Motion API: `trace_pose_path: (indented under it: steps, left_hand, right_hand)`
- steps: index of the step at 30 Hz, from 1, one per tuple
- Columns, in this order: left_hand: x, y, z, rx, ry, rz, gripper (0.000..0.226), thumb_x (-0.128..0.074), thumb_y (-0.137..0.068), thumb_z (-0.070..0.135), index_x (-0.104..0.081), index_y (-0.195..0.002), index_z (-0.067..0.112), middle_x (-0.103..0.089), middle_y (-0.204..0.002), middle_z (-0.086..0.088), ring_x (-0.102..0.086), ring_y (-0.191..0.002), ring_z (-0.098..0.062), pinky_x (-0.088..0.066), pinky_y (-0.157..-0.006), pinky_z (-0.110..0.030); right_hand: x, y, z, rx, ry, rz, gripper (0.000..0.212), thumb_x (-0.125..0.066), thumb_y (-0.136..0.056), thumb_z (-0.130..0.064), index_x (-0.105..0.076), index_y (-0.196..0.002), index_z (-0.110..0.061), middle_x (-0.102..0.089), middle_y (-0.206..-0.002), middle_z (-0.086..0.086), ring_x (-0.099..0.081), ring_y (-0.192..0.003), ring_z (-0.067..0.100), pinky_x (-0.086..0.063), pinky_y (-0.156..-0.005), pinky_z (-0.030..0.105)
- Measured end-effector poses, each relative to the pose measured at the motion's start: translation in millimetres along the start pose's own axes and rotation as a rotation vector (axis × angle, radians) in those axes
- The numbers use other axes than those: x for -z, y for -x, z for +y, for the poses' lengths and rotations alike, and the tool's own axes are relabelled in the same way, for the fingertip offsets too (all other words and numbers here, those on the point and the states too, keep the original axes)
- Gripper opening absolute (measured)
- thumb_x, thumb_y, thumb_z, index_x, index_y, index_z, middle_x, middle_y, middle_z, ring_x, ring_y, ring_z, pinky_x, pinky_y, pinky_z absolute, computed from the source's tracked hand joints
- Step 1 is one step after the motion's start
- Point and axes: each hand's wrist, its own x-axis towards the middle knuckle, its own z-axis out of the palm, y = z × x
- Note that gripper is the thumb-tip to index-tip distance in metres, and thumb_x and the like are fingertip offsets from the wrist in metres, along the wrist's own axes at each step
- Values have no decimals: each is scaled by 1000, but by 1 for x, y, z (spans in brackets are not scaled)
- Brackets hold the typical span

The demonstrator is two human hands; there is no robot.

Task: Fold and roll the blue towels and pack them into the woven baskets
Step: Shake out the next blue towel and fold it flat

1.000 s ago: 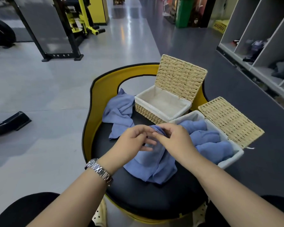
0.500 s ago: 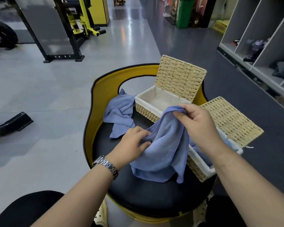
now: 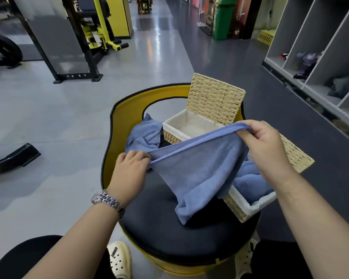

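Towel [image 3: 199,170] stretched between hands hides nearer basket [image 3: 250,206].

One cam only, on my head: wide-angle, looks fwd and down, close over round black padded seat w/ yellow rim [image 3: 117,125]; gym floor beyond. No 2nd view.

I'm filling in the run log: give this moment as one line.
left hand and right hand: stretch blue towel by its edge | far basket: empty | near basket: holds towels
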Motion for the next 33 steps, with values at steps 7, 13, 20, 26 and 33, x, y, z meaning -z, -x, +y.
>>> trace_pose_path:
  steps: [7,13,20,26,33]
  left_hand:
    - [102,2,-18,96,-128,254,6,-69,-82,24,-70,-84,29,-67,-82,7,-58,-89,-27,-19,-108,-48]
    - [159,0,-36,156,-6,228,27,-67,-83,24,-63,-110,17,-70,-83,-4,-55,-86,-33,-42,-79,-40]
    - [187,8,-38,188,196,258,6,-74,-78,24,-70,-81,21,-52,-94,-6,-47,-93,-28,-34,-79,-31]
    - [203,34,-39,236,520,90,17,-72,-82,23,-57,-74,24,-62,-71,10,-58,-69,-3,-43,-61,-14]
    - [236,64,-48,216,1155,-71,28,-79,-69,43,-65,-71,19,-67,-63,11,-62,-60,0,-52,-63,-11]
  right_hand:
    - [16,11,-22,42,16,77,32,-57,-91,-8,-71,-78,-34,-70,-75,-21,-61,-75,-4,-47,-70,12]
    - [23,15,-53,97,116,86,27,-63,-86,-7,-69,-82,-33,-70,-79,-15,-61,-76,-2,-46,-72,13]
    - [21,22,-75,99,205,93,16,-63,-84,-6,-70,-85,-21,-67,-79,-3,-54,-66,-3,-39,-62,7]
    - [36,45,-93,29,134,16,21,-62,-86,-2,-71,-88,-21,-69,-81,-6,-62,-77,7,-54,-79,32]
    - [64,72,-128,72,-7,-90,29,-62,-86,0,-75,-80,-26,-72,-74,-6,-63,-72,5,-52,-64,15]
